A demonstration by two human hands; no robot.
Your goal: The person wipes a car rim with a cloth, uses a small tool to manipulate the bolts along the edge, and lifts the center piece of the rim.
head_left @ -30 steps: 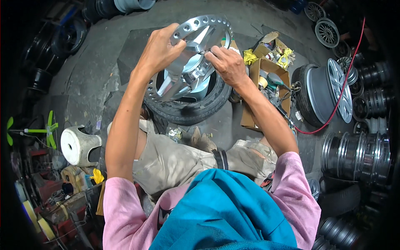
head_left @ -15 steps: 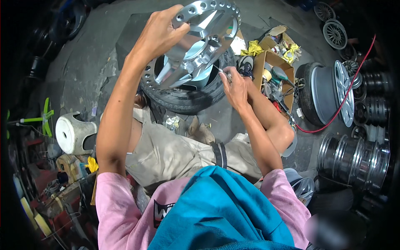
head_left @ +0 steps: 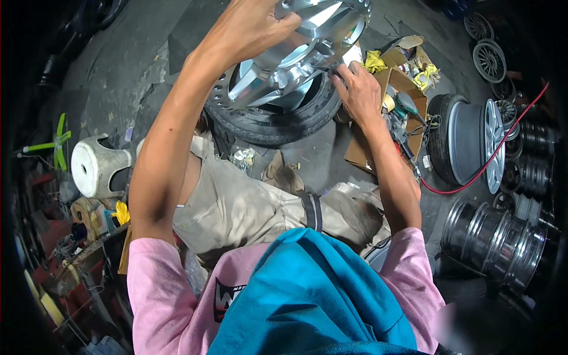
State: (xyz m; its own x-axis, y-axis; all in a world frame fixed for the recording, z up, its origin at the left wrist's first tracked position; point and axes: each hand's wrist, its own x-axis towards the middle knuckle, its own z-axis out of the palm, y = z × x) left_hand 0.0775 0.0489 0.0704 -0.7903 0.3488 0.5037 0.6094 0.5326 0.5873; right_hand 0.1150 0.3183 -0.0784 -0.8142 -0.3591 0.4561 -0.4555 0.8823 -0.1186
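My left hand (head_left: 251,26) grips the rim of a shiny silver spoked wheel face (head_left: 251,87), holding it tilted with its ring of holes partly out of frame at the top. Beneath the wheel face lies a black tyre (head_left: 266,136) on the floor. At the right side of the spokes, my right hand (head_left: 360,94) pinches a thin, pointed metal tool (head_left: 319,68). Its tip reaches in by the hub; whether it touches the metal I cannot tell.
Right of my right hand stand cardboard boxes (head_left: 361,151) with tools and yellow cloths. Beyond are a tyre with a silver wheel (head_left: 467,142), a red hose (head_left: 455,190) and stacked chrome rims (head_left: 494,236). A white stool (head_left: 89,165) is at left.
My right hand and the tool have moved up and to the right along the wheel face. The wheel face sits higher in view. My right leg has folded down, and its shoe no longer shows.
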